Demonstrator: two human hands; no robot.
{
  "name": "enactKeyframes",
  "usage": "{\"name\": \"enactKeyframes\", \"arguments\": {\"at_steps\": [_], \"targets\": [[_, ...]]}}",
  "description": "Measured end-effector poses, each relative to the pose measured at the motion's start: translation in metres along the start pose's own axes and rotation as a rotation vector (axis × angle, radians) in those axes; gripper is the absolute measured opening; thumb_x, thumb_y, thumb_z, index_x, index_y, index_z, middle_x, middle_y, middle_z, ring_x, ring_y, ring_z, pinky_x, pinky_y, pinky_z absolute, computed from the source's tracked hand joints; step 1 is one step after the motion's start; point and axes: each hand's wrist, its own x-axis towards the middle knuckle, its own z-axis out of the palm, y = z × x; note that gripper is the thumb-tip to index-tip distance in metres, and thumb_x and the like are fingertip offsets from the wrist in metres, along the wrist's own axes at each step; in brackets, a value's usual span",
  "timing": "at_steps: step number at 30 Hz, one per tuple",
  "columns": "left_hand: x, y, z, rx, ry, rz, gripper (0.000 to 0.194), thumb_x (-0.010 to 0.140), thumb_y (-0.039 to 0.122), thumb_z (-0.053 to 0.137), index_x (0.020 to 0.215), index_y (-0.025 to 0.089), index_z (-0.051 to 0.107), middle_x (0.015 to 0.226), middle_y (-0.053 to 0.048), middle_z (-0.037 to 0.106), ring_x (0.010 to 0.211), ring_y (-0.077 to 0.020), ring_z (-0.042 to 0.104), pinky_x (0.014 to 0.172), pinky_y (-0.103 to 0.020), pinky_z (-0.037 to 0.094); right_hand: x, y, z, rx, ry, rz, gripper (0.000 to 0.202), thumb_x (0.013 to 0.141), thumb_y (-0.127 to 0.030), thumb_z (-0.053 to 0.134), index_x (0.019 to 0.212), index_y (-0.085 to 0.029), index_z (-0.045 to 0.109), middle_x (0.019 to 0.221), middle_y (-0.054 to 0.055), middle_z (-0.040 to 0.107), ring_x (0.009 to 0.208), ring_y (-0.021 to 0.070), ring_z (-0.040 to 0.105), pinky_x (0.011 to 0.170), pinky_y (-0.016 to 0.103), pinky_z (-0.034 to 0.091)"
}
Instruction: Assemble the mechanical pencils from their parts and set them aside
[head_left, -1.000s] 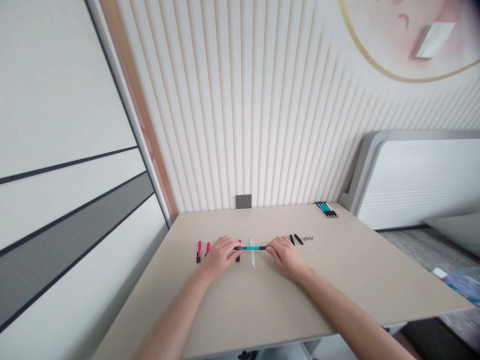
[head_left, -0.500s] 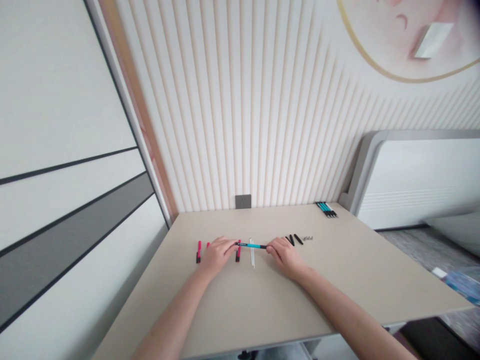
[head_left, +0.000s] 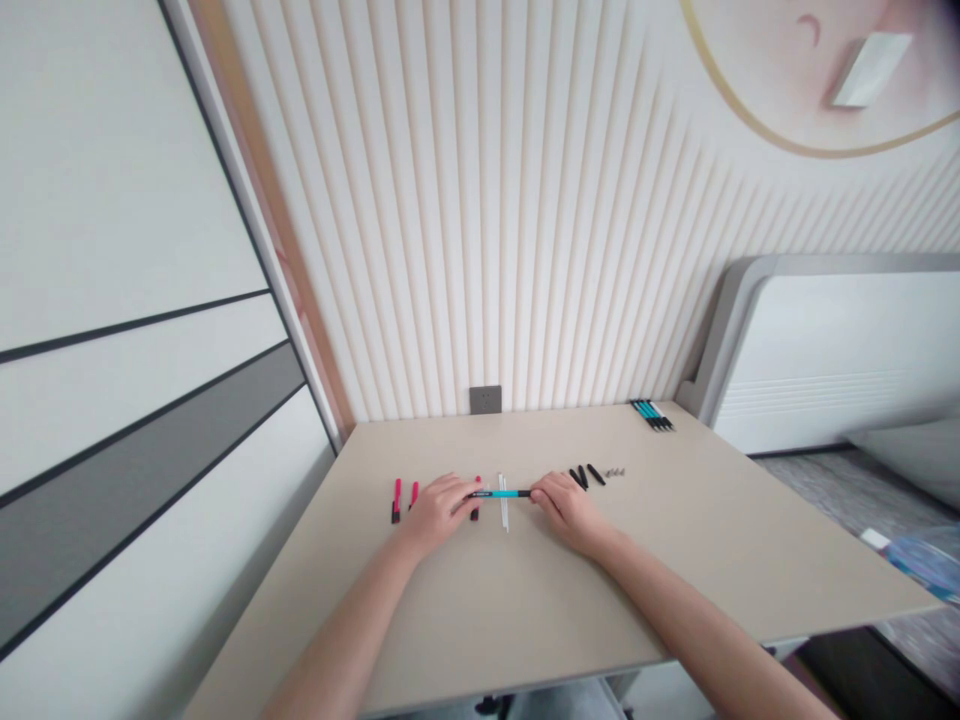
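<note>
A blue and black pen point(head_left: 505, 493) lies level between my two hands, above the table. The fingers of my left hand point(head_left: 435, 512) are closed on its left end. My right hand point(head_left: 568, 508) grips the black right end. Behind the pen are thin white refill tubes point(head_left: 504, 515). Near my left hand lie pink and black pen parts point(head_left: 397, 497), one partly covered by the fingers. Just beyond my right hand are several short black pen pieces point(head_left: 595, 474), with small metal springs point(head_left: 615, 472) to their right.
Several blue, white and black pens point(head_left: 652, 415) lie side by side at the table's point(head_left: 480, 610) back right corner. A ribbed wall with a dark socket point(head_left: 485, 400) rises behind. A white cabinet point(head_left: 135, 400) stands at left, a bed headboard point(head_left: 840, 350) at right.
The view has shifted slightly. Both hands keep hold of the pen, whose left end has dipped a little so that it lies nearly level.
</note>
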Motion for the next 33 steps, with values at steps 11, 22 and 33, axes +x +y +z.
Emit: {"name": "enactKeyframes", "arguments": {"at_steps": [11,22,33], "targets": [[0.001,-0.004,-0.004,0.012,0.04,-0.052,0.018,0.095,0.027,0.052,0.104,0.022,0.066,0.086,-0.003,0.07,0.082,-0.0167,0.063,0.074,-0.03,0.052,-0.002,0.031,-0.022,-0.305,0.276,0.348,0.029,0.097,-0.027,0.038,0.104,-0.02,0.065,0.101,0.009,0.068,0.097,0.0242,0.057,0.086,0.037,0.037],[0.001,-0.005,-0.006,-0.022,0.082,-0.071,0.018,0.095,0.028,0.052,0.105,0.022,0.066,0.087,-0.004,0.07,0.081,-0.0166,0.064,0.075,-0.031,0.053,-0.028,0.08,-0.052,-0.492,0.013,0.751,0.029,0.087,-0.036,0.048,0.096,-0.023,0.072,0.108,0.013,0.065,0.106,0.0316,0.054,0.086,0.047,0.034],[-0.001,-0.007,-0.004,-0.04,0.08,-0.091,0.019,0.095,0.029,0.051,0.105,0.022,0.065,0.087,-0.004,0.069,0.081,-0.0164,0.063,0.076,-0.03,0.052,-0.029,0.084,-0.055,-0.522,0.016,0.819,0.031,0.087,-0.031,0.046,0.098,-0.021,0.072,0.112,0.014,0.066,0.107,0.0318,0.054,0.086,0.047,0.035]]}}
